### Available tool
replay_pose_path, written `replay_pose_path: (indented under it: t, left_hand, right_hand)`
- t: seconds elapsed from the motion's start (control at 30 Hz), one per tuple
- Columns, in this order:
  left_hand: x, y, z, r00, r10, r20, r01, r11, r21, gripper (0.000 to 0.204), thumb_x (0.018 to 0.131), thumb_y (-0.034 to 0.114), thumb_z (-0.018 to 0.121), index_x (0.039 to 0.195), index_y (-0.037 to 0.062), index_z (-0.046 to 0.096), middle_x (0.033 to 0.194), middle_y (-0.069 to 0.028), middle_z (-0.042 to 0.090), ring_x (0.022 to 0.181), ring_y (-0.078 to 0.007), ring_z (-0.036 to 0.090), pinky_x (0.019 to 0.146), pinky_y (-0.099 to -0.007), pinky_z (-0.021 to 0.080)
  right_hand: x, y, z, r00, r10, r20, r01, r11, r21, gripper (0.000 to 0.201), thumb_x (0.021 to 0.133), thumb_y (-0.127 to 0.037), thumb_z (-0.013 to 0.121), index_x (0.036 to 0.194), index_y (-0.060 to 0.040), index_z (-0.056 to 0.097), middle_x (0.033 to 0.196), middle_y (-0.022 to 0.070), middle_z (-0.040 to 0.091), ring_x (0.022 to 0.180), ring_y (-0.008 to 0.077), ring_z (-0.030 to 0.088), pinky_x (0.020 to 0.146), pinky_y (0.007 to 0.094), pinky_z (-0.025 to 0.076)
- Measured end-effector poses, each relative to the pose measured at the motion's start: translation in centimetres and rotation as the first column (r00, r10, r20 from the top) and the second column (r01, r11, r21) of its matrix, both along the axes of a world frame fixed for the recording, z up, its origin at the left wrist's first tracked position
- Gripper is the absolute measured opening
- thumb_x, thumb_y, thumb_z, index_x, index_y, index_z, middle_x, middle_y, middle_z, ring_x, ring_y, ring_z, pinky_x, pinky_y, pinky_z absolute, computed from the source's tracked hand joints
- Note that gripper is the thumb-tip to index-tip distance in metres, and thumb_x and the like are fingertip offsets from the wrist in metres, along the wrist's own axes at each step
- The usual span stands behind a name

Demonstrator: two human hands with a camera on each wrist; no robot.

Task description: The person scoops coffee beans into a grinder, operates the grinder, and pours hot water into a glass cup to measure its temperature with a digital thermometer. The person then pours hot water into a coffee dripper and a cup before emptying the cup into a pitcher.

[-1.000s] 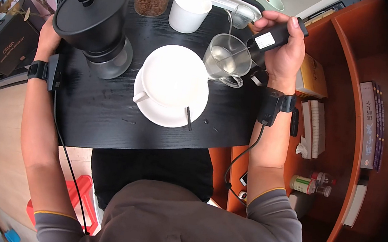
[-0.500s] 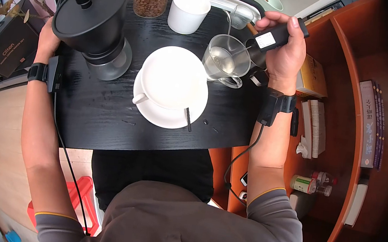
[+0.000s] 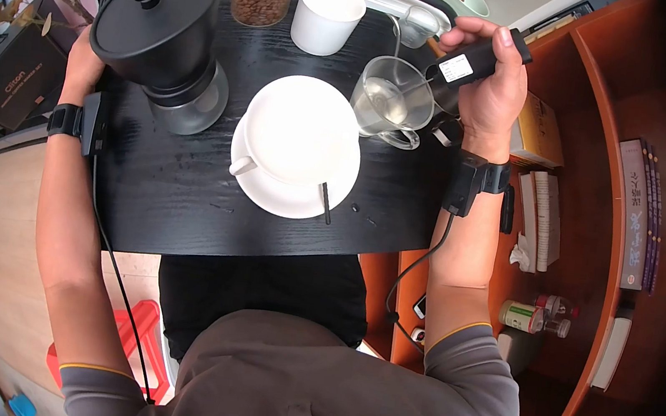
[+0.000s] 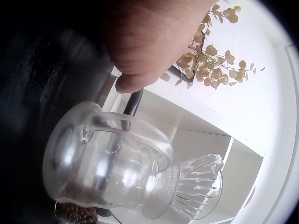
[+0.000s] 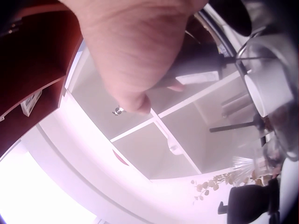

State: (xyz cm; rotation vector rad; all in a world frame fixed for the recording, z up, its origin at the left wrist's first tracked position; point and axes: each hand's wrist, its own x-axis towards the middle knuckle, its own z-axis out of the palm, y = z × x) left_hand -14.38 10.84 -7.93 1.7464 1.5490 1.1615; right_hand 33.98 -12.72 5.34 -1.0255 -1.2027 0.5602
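The right hand [image 3: 491, 94] grips a black handheld stick device [image 3: 459, 66] with a white label, its thin metal shaft reaching into a clear glass mug [image 3: 370, 116] that holds a little liquid. The right wrist view shows that hand [image 5: 135, 51] around the dark device [image 5: 201, 65]. Beyond the black grinder [image 3: 155, 25], the left hand [image 3: 84, 66] is at the table's left edge, fingers hidden. From the left wrist, the hand [image 4: 149, 42] has its thumb tip beside a black bar [image 4: 133, 103]. A large white cup [image 3: 297, 128] stands on a saucer [image 3: 338, 200].
A white tumbler [image 3: 327, 18] and a container of brown granules [image 3: 259, 0] stand at the back of the black table [image 3: 172, 212]. A small glass [image 3: 415, 29] is near the right hand. Shelves [image 3: 595, 200] stand at right. A glass server [image 4: 126, 163] is near the left hand.
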Motion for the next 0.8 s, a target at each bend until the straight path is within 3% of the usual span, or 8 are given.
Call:
replay_pose_path:
  t: [0.27, 0.37, 0.47, 0.53, 0.63, 0.8]
  left_hand:
    - [0.19, -0.32, 0.40, 0.998, 0.023, -0.061, -0.021, 0.999, 0.026, 0.052, 0.091, 0.037, 0.059, 0.127, 0.0007, 0.061, 0.120, -0.0205, 0.068, 0.112, -0.0298, 0.065, 0.094, -0.0351, 0.047]
    - [0.52, -0.65, 0.77, 0.992, 0.033, -0.123, -0.030, 0.999, 0.024, 0.052, 0.091, 0.038, 0.059, 0.127, 0.0008, 0.061, 0.119, -0.0200, 0.069, 0.110, -0.0288, 0.065, 0.094, -0.0348, 0.047]
    - [0.45, -0.60, 0.57, 1.000, 0.011, 0.003, -0.011, 1.000, 0.001, 0.052, 0.091, 0.038, 0.059, 0.127, 0.0006, 0.061, 0.118, -0.0191, 0.069, 0.108, -0.0268, 0.065, 0.093, -0.0341, 0.047]
    - [0.29, -0.24, 0.30, 1.000, 0.006, 0.006, -0.006, 1.000, -0.003, 0.051, 0.091, 0.037, 0.059, 0.127, 0.0003, 0.062, 0.118, -0.0183, 0.069, 0.108, -0.0249, 0.065, 0.093, -0.0331, 0.047]
    - [0.38, -0.34, 0.23, 0.999, -0.020, 0.043, 0.019, 1.000, 0.022, 0.051, 0.091, 0.037, 0.060, 0.126, 0.0002, 0.062, 0.118, -0.0185, 0.069, 0.109, -0.0250, 0.064, 0.094, -0.0329, 0.047]
    - [0.55, -0.31, 0.45, 1.000, -0.021, 0.013, 0.021, 1.000, 0.010, 0.052, 0.090, 0.038, 0.060, 0.126, 0.0003, 0.062, 0.118, -0.0192, 0.069, 0.110, -0.0262, 0.064, 0.094, -0.0331, 0.047]
  right_hand:
    - [-0.44, -0.18, 0.12, 0.996, -0.057, 0.069, 0.058, 0.998, -0.019, 0.052, 0.101, -0.039, 0.047, 0.108, 0.0089, 0.066, 0.088, 0.0167, 0.070, 0.084, 0.0236, 0.068, 0.079, 0.0330, 0.054]
    - [-0.26, -0.07, 0.01, 0.998, 0.041, -0.050, -0.041, 0.999, 0.000, 0.051, 0.100, -0.038, 0.048, 0.108, 0.0089, 0.066, 0.087, 0.0170, 0.070, 0.084, 0.0239, 0.068, 0.081, 0.0332, 0.054]
    - [-0.68, -0.03, 0.07, 0.993, -0.064, 0.103, 0.067, 0.997, -0.025, 0.052, 0.100, -0.039, 0.047, 0.108, 0.0091, 0.066, 0.088, 0.0172, 0.070, 0.085, 0.0245, 0.068, 0.081, 0.0336, 0.054]
    - [-0.51, 0.19, -0.12, 0.997, 0.034, -0.068, -0.033, 0.999, 0.014, 0.048, 0.098, -0.039, 0.051, 0.102, 0.0053, 0.070, 0.084, 0.0141, 0.072, 0.077, 0.0183, 0.067, 0.074, 0.0291, 0.053]
    - [-0.61, 0.05, 0.02, 0.997, -0.060, 0.038, 0.060, 0.998, 0.004, 0.048, 0.099, -0.038, 0.049, 0.103, 0.0058, 0.069, 0.085, 0.0146, 0.072, 0.076, 0.0185, 0.067, 0.074, 0.0293, 0.053]
    - [-0.28, 0.18, -0.11, 0.998, 0.022, -0.057, -0.022, 1.000, 0.000, 0.048, 0.099, -0.038, 0.049, 0.104, 0.0058, 0.069, 0.085, 0.0144, 0.072, 0.076, 0.0185, 0.067, 0.074, 0.0295, 0.053]
